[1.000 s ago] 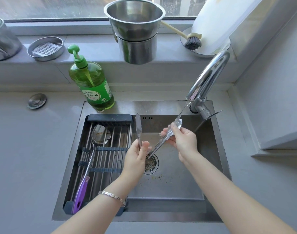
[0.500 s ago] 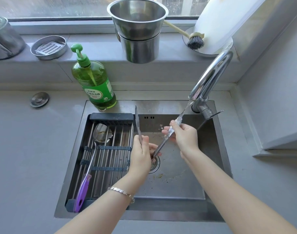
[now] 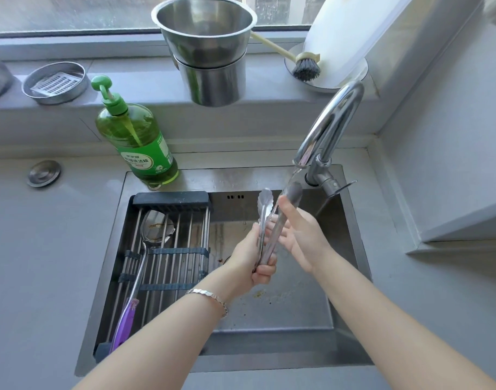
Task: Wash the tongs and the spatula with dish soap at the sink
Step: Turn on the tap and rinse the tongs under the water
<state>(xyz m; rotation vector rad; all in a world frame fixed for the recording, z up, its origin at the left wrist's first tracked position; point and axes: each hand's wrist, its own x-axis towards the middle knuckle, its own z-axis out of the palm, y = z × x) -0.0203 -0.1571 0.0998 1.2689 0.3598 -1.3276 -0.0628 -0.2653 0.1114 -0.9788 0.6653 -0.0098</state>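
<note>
Metal tongs [image 3: 265, 205] stand tips-up over the sink [image 3: 351, 220], under running water from the faucet [image 3: 330, 128]. My left hand [image 3: 251, 258] grips their hinge end from below. My right hand [image 3: 300, 235] wraps its fingers and thumb around the right arm of the tongs, just under the tip. A metal spatula with a purple handle [image 3: 141, 266] lies lengthwise on the roll-up drying rack [image 3: 170, 198] across the sink's left half. A green dish soap bottle [image 3: 135, 139] with a pump stands at the sink's back left corner.
On the window ledge stand two stacked steel pots [image 3: 210, 52], a dish brush [image 3: 304, 67] on a white plate, and a round steel soap dish [image 3: 55, 83]. A metal sink plug [image 3: 43, 173] lies on the grey counter at left. A wall closes in at right.
The tongs' two arms have come closer together and both hands have shifted right toward the faucet. My right hand has slid along the right arm under the water.
</note>
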